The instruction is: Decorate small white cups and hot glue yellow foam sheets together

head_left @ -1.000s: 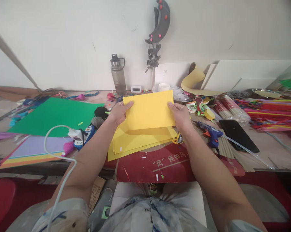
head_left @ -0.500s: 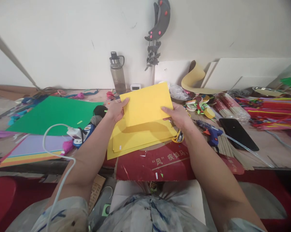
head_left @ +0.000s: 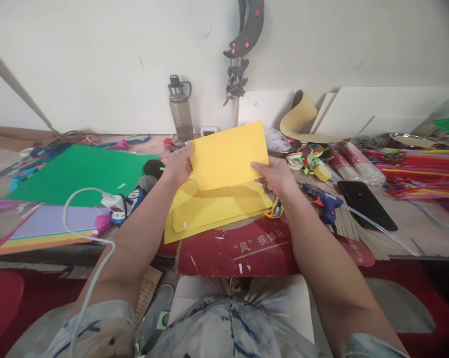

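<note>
A sheet of yellow paper (head_left: 227, 156) is held up and tilted between both hands. My left hand (head_left: 178, 165) grips its left edge, with the fingers behind it. At the right edge my right hand (head_left: 278, 174) pinches it, thumb on the front face. Below, more yellow sheets (head_left: 217, 211) lie stacked on a red printed board (head_left: 242, 256), partly in the raised sheet's shadow. A yellow utility knife (head_left: 275, 209) rests beside the stack, near my right wrist.
Green paper (head_left: 82, 174) and a fan of coloured sheets (head_left: 56, 223) lie left, by a white cable (head_left: 65, 214). A glue gun (head_left: 326, 204) and black phone (head_left: 366, 205) are on the right. Behind stand a bottle (head_left: 181, 114) and rolled tan sheet (head_left: 302, 117).
The held yellow sheet is slightly higher and tilted a little more, its right side up. Both hands keep their grip. The whole view has shifted slightly.
</note>
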Action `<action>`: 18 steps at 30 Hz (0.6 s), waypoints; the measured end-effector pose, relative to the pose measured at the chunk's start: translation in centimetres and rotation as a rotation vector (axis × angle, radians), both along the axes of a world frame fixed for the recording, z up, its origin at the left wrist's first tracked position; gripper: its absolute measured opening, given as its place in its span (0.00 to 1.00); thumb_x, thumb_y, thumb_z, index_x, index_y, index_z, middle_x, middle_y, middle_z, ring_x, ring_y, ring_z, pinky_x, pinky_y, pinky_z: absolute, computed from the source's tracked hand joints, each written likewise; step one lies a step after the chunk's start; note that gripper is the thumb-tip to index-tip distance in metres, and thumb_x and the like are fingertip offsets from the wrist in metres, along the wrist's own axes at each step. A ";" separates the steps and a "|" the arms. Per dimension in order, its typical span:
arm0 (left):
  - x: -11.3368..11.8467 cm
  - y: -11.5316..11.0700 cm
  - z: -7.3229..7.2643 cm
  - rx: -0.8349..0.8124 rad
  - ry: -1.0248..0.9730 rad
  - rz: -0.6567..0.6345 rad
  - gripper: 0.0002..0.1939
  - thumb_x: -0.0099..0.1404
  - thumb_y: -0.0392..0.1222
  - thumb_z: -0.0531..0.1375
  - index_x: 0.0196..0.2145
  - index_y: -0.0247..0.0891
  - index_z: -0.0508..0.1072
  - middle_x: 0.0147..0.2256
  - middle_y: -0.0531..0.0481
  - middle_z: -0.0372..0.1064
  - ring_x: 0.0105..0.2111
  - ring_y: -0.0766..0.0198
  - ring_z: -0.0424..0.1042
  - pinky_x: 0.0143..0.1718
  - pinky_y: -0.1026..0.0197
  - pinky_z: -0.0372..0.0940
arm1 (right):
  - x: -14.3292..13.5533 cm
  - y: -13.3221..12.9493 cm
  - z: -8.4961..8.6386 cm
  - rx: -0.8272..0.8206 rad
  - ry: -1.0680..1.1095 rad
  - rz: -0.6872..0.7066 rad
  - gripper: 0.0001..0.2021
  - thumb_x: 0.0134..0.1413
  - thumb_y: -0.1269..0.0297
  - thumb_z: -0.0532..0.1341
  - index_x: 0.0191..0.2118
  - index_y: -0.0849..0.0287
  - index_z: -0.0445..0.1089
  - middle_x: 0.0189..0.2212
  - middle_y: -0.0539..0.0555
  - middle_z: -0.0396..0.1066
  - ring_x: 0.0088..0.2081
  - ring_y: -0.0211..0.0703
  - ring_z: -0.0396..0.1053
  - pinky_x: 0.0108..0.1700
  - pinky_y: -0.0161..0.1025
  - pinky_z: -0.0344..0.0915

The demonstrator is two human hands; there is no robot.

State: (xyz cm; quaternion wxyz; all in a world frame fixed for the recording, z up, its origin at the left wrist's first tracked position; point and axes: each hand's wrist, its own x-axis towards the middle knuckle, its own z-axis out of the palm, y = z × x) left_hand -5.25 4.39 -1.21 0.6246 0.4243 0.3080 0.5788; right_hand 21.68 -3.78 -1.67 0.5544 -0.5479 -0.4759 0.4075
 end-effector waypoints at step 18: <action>0.5 -0.8 -0.3 -0.070 -0.023 -0.169 0.13 0.69 0.47 0.67 0.40 0.31 0.79 0.39 0.39 0.84 0.48 0.52 0.83 0.56 0.53 0.74 | -0.3 -0.3 0.0 0.061 0.152 0.029 0.22 0.34 0.49 0.78 0.36 0.56 0.81 0.31 0.53 0.83 0.36 0.56 0.82 0.40 0.50 0.79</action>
